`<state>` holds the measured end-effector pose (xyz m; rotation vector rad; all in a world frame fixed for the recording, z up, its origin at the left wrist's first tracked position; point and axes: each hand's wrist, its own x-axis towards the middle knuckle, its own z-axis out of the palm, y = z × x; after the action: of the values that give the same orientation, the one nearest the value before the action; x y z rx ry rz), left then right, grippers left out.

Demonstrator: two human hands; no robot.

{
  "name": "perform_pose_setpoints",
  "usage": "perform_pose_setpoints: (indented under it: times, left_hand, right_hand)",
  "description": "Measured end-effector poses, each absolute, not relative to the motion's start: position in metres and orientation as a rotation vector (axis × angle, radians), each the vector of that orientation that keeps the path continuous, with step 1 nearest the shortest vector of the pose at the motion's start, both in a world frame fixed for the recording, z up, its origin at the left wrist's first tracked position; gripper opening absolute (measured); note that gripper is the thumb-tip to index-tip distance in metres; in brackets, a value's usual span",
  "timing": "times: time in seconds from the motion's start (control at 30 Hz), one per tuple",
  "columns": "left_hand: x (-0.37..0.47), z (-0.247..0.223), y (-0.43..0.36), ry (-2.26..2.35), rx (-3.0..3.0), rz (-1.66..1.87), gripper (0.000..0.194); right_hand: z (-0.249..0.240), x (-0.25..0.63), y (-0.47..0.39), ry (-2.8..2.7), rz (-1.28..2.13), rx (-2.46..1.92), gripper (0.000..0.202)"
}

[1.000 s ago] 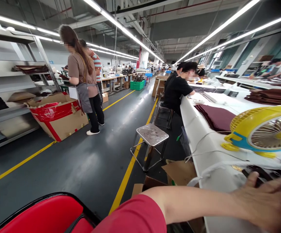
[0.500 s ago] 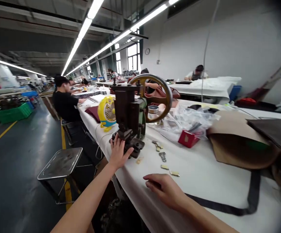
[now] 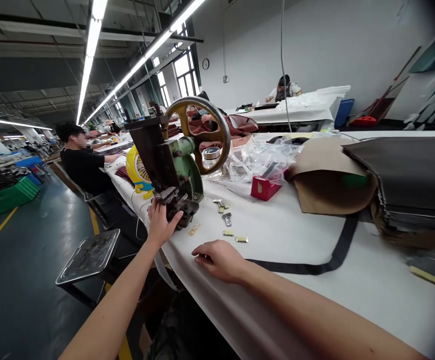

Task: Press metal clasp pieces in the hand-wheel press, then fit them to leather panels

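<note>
My left hand (image 3: 160,223) lies on the lower jaw of a dark, heavy hand press (image 3: 170,162), its fingers outstretched and the thumb apart. A big handwheel (image 3: 223,127) with a metal rim stands on the press's right side. My right hand (image 3: 219,260) rests at the table's front edge, fingers loosely curved with a gap between index finger and thumb. Nothing shows in that gap; the palm is hidden. A black strap (image 3: 311,268) runs from behind the right wrist across the cloth. Beyond that hand lie small yellow-and-metal pieces (image 3: 242,239) and a little heap of metal parts (image 3: 227,218).
A yellow fan (image 3: 136,167) stands behind the press. To the right are a red tape dispenser (image 3: 264,188), clear plastic bags (image 3: 262,160), a brown paper bag (image 3: 330,195) and stacked dark sheets (image 3: 420,175). A metal stool (image 3: 89,255) and a seated person (image 3: 84,165) are left.
The view has turned right, so the press and both hands appear farther left and the dark stack shows more. Left hand stays on the press; right hand stays by the table edge.
</note>
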<state>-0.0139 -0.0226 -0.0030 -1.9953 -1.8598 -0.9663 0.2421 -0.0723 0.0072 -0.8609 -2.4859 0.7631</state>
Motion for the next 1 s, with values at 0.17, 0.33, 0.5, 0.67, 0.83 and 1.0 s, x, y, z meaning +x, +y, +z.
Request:
perform_pose_setpoints:
  times: [0.17,0.33,0.5,0.67,0.83,1.0]
  left_hand:
    - [-0.008,0.001,-0.023,-1.929,-1.961,-0.959,0.075]
    - [-0.014,-0.014,-0.023,-1.910,-1.991,-0.900,0.068]
    - [-0.010,-0.014,-0.027,-1.926,-1.877,-0.826,0.069]
    - [-0.020,0.014,-0.037,-1.854,-1.953,-0.608,0.069]
    - [-0.029,0.008,-0.027,-1.926,-2.041,-0.760,0.072]
    - [0.001,-0.022,-0.042,-2.064,-1.824,-1.238,0.081]
  right_hand:
    - [0.009,0.242,-0.073,-2.504,0.735,-0.849,0.031]
    - [0.013,0.244,-0.075,-2.531,0.696,-0.847,0.031]
    - [0.011,0.243,-0.075,-2.549,0.668,-0.828,0.029]
    - [0.012,0.241,-0.077,-2.561,0.657,-0.840,0.029]
    - [0.015,0.248,-0.071,-2.559,0.679,-0.799,0.029]
    - [0.014,0.254,-0.066,-2.478,0.721,-0.758,0.030]
